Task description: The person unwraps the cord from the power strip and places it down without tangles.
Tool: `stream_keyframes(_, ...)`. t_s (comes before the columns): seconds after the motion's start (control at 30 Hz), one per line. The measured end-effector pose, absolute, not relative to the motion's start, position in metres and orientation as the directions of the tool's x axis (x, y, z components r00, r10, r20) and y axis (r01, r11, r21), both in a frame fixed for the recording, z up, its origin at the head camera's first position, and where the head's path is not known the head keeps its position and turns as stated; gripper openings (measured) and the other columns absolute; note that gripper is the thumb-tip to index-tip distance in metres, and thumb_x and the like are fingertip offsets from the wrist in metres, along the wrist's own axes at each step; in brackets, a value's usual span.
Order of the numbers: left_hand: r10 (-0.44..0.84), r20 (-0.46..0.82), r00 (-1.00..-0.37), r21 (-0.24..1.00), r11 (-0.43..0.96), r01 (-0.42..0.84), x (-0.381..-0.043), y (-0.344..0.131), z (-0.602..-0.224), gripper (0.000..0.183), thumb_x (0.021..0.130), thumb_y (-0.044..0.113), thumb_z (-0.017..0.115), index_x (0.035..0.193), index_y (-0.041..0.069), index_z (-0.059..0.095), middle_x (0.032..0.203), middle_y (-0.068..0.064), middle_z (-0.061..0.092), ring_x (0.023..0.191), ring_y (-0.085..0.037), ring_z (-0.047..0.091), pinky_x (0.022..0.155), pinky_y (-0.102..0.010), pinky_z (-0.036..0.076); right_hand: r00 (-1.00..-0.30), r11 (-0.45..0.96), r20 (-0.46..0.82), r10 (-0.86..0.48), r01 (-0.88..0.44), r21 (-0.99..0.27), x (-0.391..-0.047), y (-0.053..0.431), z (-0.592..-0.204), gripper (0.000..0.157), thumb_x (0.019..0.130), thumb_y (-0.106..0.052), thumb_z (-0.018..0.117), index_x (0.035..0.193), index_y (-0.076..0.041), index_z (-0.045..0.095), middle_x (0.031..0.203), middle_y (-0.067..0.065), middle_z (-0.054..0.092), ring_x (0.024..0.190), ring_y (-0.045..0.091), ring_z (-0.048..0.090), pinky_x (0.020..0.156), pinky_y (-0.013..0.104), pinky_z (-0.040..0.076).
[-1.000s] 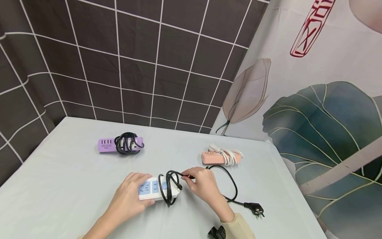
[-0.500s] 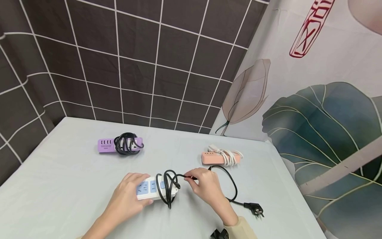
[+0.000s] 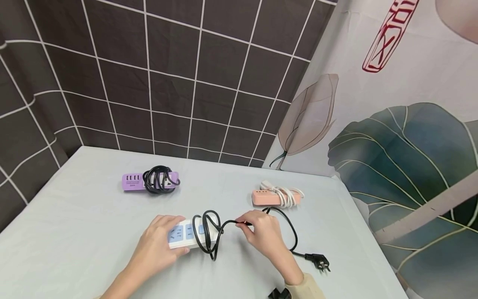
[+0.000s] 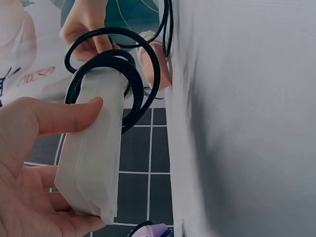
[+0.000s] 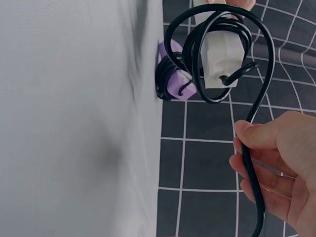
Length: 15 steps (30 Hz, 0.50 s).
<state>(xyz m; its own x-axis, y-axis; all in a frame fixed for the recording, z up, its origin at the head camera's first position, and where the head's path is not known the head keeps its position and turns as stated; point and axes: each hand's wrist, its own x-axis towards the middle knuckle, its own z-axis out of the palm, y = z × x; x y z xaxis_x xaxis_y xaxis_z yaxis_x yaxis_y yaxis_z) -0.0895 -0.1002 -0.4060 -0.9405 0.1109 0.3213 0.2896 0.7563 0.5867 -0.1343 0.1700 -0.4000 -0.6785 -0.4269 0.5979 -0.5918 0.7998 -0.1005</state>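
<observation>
A white power strip [image 3: 189, 233] with blue sockets is gripped at its left end by my left hand [image 3: 157, 241]. In the left wrist view the thumb lies along the strip's [image 4: 94, 153] side and the other fingers curl under it. Loose loops of black cord [image 3: 206, 232] circle the strip's right end. My right hand [image 3: 266, 233] pinches that cord to the right of the strip; the right wrist view shows the cord [image 5: 251, 173] between thumb and fingers. From there it runs in a curve on the table to a black plug [image 3: 319, 262].
A purple power strip [image 3: 132, 182] wrapped in black cord lies at the back left of the white table [image 3: 93, 232]. Behind my right hand sits an orange power strip [image 3: 265, 198] wrapped in white cord. A black block-shaped object [image 3: 280, 294] is partly cut off at the bottom edge.
My right hand has moved slightly right with the cord, and the stretch between it and the strip has lengthened. The loops look looser. The left hand and strip have shifted slightly left.
</observation>
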Motion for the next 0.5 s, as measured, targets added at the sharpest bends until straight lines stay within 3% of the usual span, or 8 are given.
stream_keyframes(0.5, 0.106, 0.343, -0.933, 0.586, 0.752, 0.301, -0.091, -0.104, -0.402, 0.070, 0.053, 0.017, 0.090, 0.117, 0.005, 0.066, 0.114, -0.011, 0.066, 0.107, -0.027, 0.057, 0.089, -0.050, 0.049, -0.712, 0.842, 0.573, -0.405, -0.535, -0.070, -0.135, 0.185, -0.400, 0.016, 0.070, -0.022, 0.085, 0.079, -0.029, 0.073, 0.080, -0.015, 0.072, 0.070, 0.001, 0.064, 0.052, 0.016, 0.045)
